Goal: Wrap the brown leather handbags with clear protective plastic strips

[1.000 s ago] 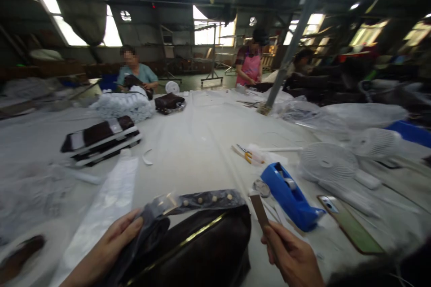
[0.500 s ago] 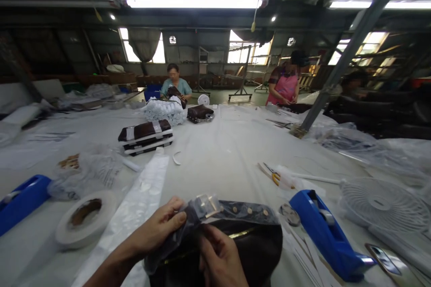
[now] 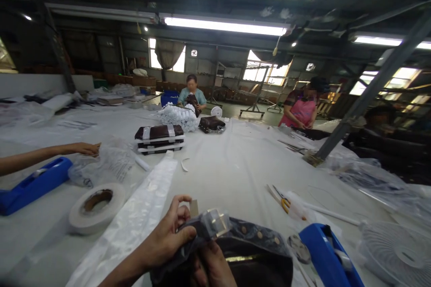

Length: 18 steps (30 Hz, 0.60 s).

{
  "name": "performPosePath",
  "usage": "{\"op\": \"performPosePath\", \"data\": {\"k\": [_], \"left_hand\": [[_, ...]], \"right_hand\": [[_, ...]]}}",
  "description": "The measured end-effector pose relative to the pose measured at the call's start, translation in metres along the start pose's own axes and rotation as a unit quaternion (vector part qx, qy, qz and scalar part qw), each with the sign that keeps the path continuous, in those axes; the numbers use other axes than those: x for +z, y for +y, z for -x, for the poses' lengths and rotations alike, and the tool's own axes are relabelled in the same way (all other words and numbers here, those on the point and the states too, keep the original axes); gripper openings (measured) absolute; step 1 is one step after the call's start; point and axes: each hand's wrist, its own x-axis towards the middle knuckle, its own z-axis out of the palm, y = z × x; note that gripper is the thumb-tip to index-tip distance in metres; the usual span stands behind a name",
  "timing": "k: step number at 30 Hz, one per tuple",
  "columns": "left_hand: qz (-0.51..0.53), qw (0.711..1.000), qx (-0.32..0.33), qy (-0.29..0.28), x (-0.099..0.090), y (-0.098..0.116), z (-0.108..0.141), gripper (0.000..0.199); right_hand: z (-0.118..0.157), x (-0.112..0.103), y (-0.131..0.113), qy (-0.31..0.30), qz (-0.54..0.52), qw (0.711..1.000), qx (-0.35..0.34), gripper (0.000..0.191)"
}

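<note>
A dark brown bag (image 3: 262, 264) with a gold zipper lies at the table's near edge. Across its top runs a strap with round studs and a square buckle (image 3: 215, 223), wrapped in clear plastic. My left hand (image 3: 171, 231) is closed on the wrapped strap left of the buckle, and a small tan piece stands up beside its fingers. Below the buckle, my right hand (image 3: 215, 267) has its fingers tucked under the strap against the bag; its fingertips and anything in them are hidden.
Another person's hand (image 3: 84, 148) reaches in from the left to a plastic bag (image 3: 114, 161). Tape roll (image 3: 79, 215), blue dispensers (image 3: 43, 184) (image 3: 328, 255), pliers (image 3: 285, 204), a white fan (image 3: 400, 251) and stacked wrapped bags (image 3: 158, 132) surround the work. Two people (image 3: 192, 94) (image 3: 301, 107) sit across.
The view has shifted, so the scene sits lower and further right. Another person's arm has entered at left. A tan piece now shows by my left fingers, and my right hand is further under the strap.
</note>
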Motion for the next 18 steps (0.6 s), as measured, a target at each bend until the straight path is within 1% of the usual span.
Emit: {"op": "performPosePath", "data": {"k": [1, 2, 3, 4, 7, 8, 11, 12, 16, 18], "left_hand": [[0.037, 0.999, -0.006, 0.019, 0.001, -0.003, -0.001, 0.071], [0.059, 0.998, -0.014, 0.031, 0.001, -0.005, -0.001, 0.082], [0.069, 0.997, -0.023, 0.032, 0.001, -0.006, -0.002, 0.085], [0.069, 0.997, -0.032, 0.021, 0.0, -0.006, -0.003, 0.081], [0.034, 0.996, -0.068, -0.041, -0.002, 0.002, -0.005, 0.049], [0.02, 0.995, -0.076, -0.054, -0.003, 0.006, -0.005, 0.042], [-0.004, 0.996, -0.064, -0.056, -0.006, 0.012, -0.006, 0.031], [-0.01, 0.997, -0.053, -0.057, -0.007, 0.013, -0.006, 0.03], [-0.014, 0.997, -0.027, -0.068, -0.013, 0.012, -0.01, 0.032], [0.02, 0.997, -0.03, -0.069, -0.015, 0.008, -0.013, 0.032]], "right_hand": [[0.0, -0.001, 0.0, 0.012, 0.023, 1.0, -0.012, 0.053], [0.0, -0.001, -0.001, 0.025, 0.049, 0.998, -0.024, 0.054], [0.0, -0.001, -0.001, 0.038, 0.076, 0.996, -0.035, 0.055], [0.0, -0.001, -0.001, 0.052, 0.1, 0.993, -0.046, 0.056], [-0.002, -0.001, -0.001, 0.1, 0.146, 0.981, -0.075, 0.061], [-0.003, -0.002, -0.001, 0.118, 0.153, 0.978, -0.081, 0.062], [-0.005, -0.003, -0.003, 0.146, 0.168, 0.971, -0.082, 0.063], [-0.003, -0.004, -0.005, 0.14, 0.176, 0.971, -0.079, 0.062], [0.012, -0.008, -0.013, 0.069, 0.21, 0.974, -0.05, 0.058], [0.023, -0.012, -0.016, 0.072, 0.21, 0.974, -0.052, 0.059]]}}
